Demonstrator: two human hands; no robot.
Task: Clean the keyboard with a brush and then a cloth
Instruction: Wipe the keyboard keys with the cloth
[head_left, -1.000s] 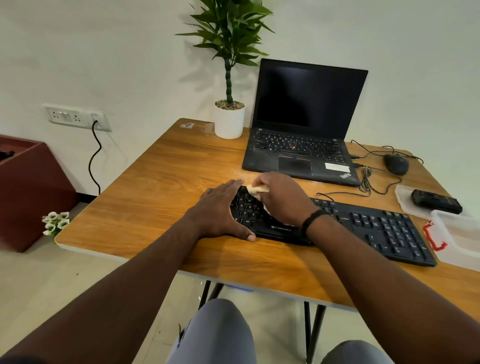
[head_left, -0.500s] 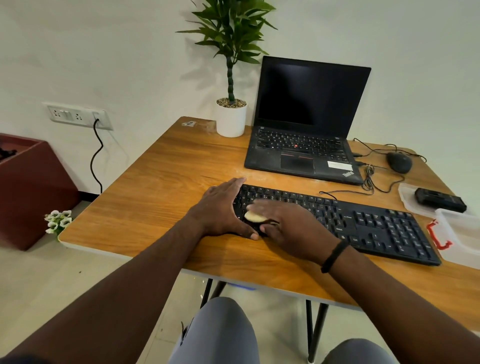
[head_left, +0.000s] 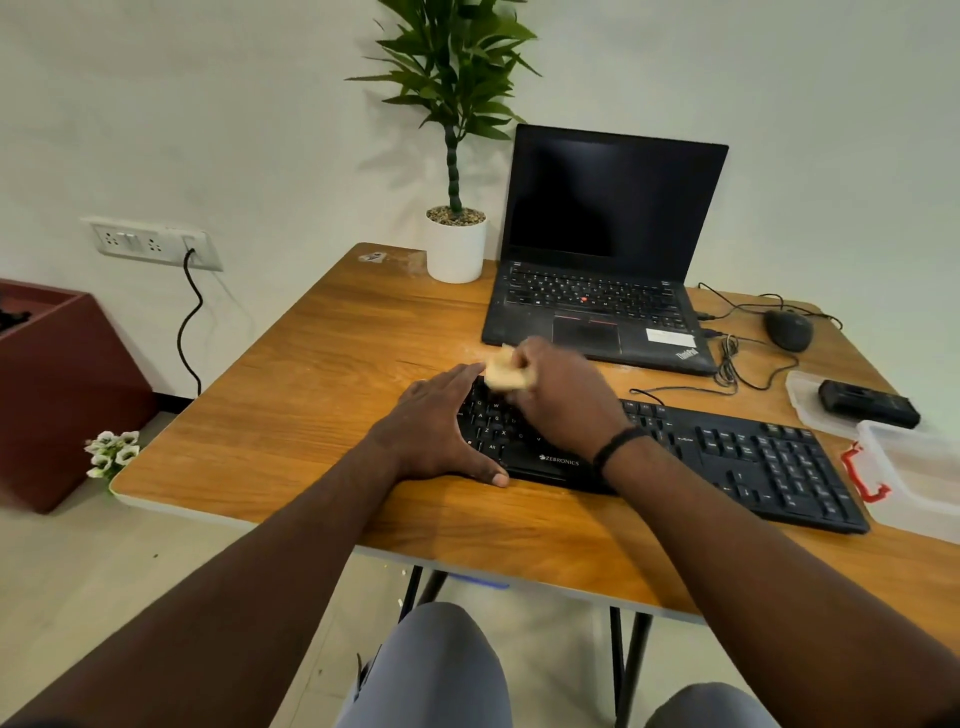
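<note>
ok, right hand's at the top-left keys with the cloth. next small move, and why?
Probably draw the cloth back toward the near edge, then shift rightward. The right hand holds it at the far left corner of the keyboard, the left hand braces that end, and the whole right half lies uncovered, so most keys look not yet wiped.

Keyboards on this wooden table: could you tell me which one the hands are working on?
The separate black full-size keyboard nearest the person, under both hands; the black open laptop's built-in keyboard sits untouched behind.
</note>
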